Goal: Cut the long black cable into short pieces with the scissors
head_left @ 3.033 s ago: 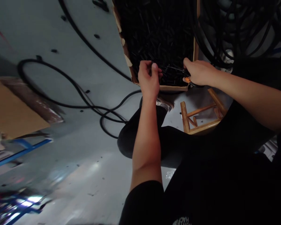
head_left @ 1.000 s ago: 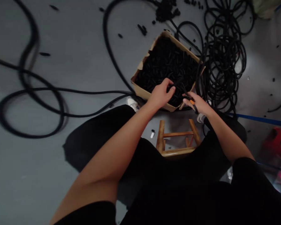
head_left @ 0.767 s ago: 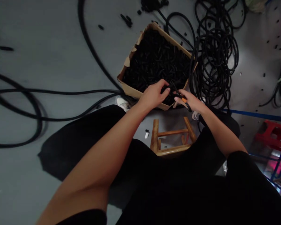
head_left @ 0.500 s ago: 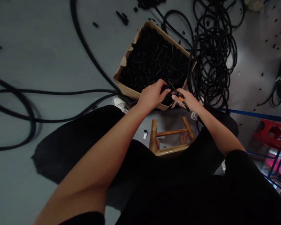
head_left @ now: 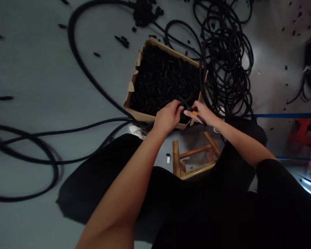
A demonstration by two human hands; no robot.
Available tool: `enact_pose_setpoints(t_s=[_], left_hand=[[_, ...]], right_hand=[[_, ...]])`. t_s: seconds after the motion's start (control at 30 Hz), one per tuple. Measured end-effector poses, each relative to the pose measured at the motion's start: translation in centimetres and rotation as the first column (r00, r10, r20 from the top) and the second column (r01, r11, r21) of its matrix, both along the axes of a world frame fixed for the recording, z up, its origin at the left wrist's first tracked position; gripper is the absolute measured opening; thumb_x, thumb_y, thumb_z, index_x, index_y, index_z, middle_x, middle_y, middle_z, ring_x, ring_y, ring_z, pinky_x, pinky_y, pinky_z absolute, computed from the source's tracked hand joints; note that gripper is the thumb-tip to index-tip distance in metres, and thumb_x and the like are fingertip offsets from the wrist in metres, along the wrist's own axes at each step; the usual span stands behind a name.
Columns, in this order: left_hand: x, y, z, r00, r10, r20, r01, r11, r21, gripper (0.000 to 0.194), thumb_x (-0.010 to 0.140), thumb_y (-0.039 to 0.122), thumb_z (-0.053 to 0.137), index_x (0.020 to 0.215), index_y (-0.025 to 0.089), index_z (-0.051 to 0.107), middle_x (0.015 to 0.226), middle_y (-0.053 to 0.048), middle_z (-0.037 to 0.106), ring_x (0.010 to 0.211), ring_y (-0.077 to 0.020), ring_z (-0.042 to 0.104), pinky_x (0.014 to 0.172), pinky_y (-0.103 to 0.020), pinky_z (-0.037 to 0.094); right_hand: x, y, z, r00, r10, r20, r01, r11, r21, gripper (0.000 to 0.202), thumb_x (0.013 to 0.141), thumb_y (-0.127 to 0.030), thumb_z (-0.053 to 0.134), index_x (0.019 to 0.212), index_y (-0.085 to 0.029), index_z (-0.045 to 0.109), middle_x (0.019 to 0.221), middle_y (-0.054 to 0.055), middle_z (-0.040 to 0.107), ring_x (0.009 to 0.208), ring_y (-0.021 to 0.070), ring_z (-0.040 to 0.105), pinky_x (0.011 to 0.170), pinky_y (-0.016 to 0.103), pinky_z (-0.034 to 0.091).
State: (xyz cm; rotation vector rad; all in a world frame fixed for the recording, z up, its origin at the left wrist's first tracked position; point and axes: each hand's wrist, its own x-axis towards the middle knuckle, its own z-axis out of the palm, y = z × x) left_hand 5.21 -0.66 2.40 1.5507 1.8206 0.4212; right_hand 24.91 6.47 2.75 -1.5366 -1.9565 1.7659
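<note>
My right hand is closed round a pair of scissors with orange and black handles; the dark blades point up and left over the box. Close beside it, my left hand is pinched at the fingertips on a short black tube piece, hard to make out against the dark pile. Both hands are over the near edge of a cardboard box. Many short black tube pieces fill this box. The tips of the blades lie near my left fingers; whether they touch the piece, I cannot tell.
A tangled heap of black hose lies right of the box. Long hose loops run across the floor at left. Below the hands stands a wooden stool. A red plastic stool is at far right. Loose black bits dot the floor.
The view has shifted, so the box and hose heap sit further left. Both hands stay close together over the box's near edge, the scissors still in my right hand.
</note>
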Motion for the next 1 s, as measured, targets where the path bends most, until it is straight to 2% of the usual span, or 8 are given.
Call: enact_pose_setpoints(t_s=[0.13,0.27,0.4,0.57,0.67,0.83,0.93,1.0], left_hand=[[-0.8,0.2,-0.4,0.999,0.020,0.044,-0.019,0.999,-0.035,0.033,0.110,0.041,0.046,0.125,0.022,0.068,0.122,-0.018,0.080,0.114,-0.0374,0.075,0.092,-0.043,0.055],[-1.5,0.2,-0.6,0.980,-0.071,0.188,0.070,0.997,0.010,0.034,0.108,0.047,0.046,0.113,0.021,0.067,0.101,-0.011,0.076,0.095,-0.0305,0.071,0.085,-0.038,0.052],[-2.9,0.4,0.3,0.920,-0.147,0.362,0.133,0.989,0.066,0.041,0.108,0.055,0.047,0.096,0.020,0.064,0.086,-0.006,0.067,0.078,-0.0224,0.062,0.077,-0.033,0.049],[-4.6,0.4,1.8,0.737,-0.093,0.669,0.148,0.989,-0.026,0.073,0.102,0.089,0.053,0.096,0.018,0.070,0.072,-0.001,0.054,0.061,-0.0143,0.046,0.058,-0.027,0.040],[-4.3,0.2,2.1,0.609,-0.020,0.793,0.193,0.973,-0.124,0.079,0.089,0.097,0.068,0.089,0.017,0.070,0.069,0.000,0.052,0.057,-0.0117,0.044,0.052,-0.025,0.036],[-3.7,0.3,1.4,0.517,0.140,0.845,0.141,0.959,-0.245,0.071,0.082,0.087,0.084,0.087,0.017,0.073,0.066,0.000,0.052,0.054,-0.0096,0.042,0.047,-0.022,0.033],[-3.8,0.7,0.6,0.490,0.273,0.828,-0.062,0.958,-0.279,0.051,0.081,0.063,0.095,0.088,0.018,0.070,0.073,-0.001,0.060,0.062,-0.0117,0.054,0.054,-0.021,0.046],[-3.9,1.0,0.0,0.432,0.378,0.819,-0.243,0.923,-0.298,0.041,0.079,0.043,0.097,0.087,0.020,0.065,0.082,-0.002,0.066,0.073,-0.0137,0.062,0.065,-0.023,0.057]], right_hand=[[0.1,0.2,0.2,1.000,0.007,-0.007,-0.007,0.997,0.071,0.077,0.068,-0.089,0.084,0.090,-0.026,0.047,0.085,-0.001,0.059,0.087,0.0200,0.058,0.076,0.035,0.045],[0.6,0.3,-0.2,0.996,0.069,-0.052,-0.064,0.993,0.097,0.071,0.074,-0.086,0.081,0.094,-0.027,0.045,0.085,-0.002,0.058,0.081,0.0191,0.054,0.076,0.037,0.045],[1.1,0.7,0.8,0.989,0.135,-0.057,-0.126,0.982,0.139,0.065,0.078,-0.078,0.083,0.094,-0.028,0.046,0.085,-0.002,0.059,0.080,0.0199,0.054,0.076,0.038,0.047],[1.6,1.0,2.8,0.971,0.199,-0.131,-0.182,0.975,0.130,0.066,0.077,-0.074,0.088,0.094,-0.027,0.045,0.084,-0.002,0.059,0.077,0.0177,0.051,0.073,0.036,0.044],[1.5,0.7,3.4,0.954,0.263,-0.147,-0.245,0.961,0.130,0.063,0.082,-0.073,0.085,0.098,-0.027,0.043,0.087,-0.002,0.057,0.080,0.0177,0.051,0.075,0.035,0.044],[1.2,0.9,2.7,0.969,0.211,-0.126,-0.192,0.970,0.147,0.063,0.081,-0.075,0.082,0.094,-0.028,0.042,0.085,-0.002,0.056,0.079,0.0173,0.050,0.072,0.035,0.044],[1.6,1.4,2.1,0.979,0.183,-0.087,-0.171,0.977,0.129,0.052,0.084,-0.064,0.080,0.096,-0.028,0.044,0.084,-0.003,0.056,0.075,0.0165,0.051,0.071,0.035,0.045],[2.0,1.6,2.0,0.978,0.207,-0.014,-0.203,0.969,0.145,0.041,0.087,-0.055,0.076,0.101,-0.027,0.049,0.085,-0.002,0.058,0.077,0.0176,0.056,0.075,0.037,0.047]])
